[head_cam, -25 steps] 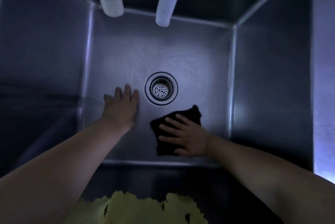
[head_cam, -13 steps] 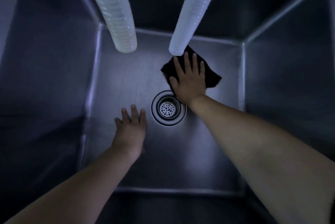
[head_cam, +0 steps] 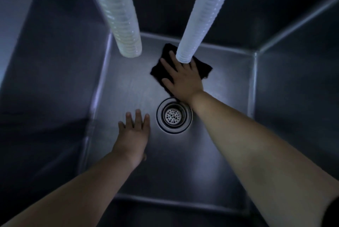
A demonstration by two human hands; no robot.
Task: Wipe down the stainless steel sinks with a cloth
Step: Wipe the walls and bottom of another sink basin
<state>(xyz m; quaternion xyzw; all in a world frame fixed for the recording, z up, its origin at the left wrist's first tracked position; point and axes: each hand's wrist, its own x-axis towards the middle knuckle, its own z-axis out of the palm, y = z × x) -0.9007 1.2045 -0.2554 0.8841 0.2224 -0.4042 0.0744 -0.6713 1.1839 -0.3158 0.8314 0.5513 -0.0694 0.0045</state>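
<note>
The right hand, fingers spread flat, is pressing the dark cloth on the sink floor's far side, having swept there from the near side past the drain; the left hand is resting flat, so wiping is progressing.

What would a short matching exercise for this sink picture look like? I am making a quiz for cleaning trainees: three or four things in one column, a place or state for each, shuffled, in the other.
Things:
1. cloth
2. drain
3. left hand
4. hoses

Places or states:
A. hang down from above, ends clear of the sink floor
B. flat and bare on the sink floor, left of the drain
C. round, perforated, mid-floor
D. black, pressed under the right hand, near the back wall

Pairs: 1-D, 2-C, 3-B, 4-A
</note>
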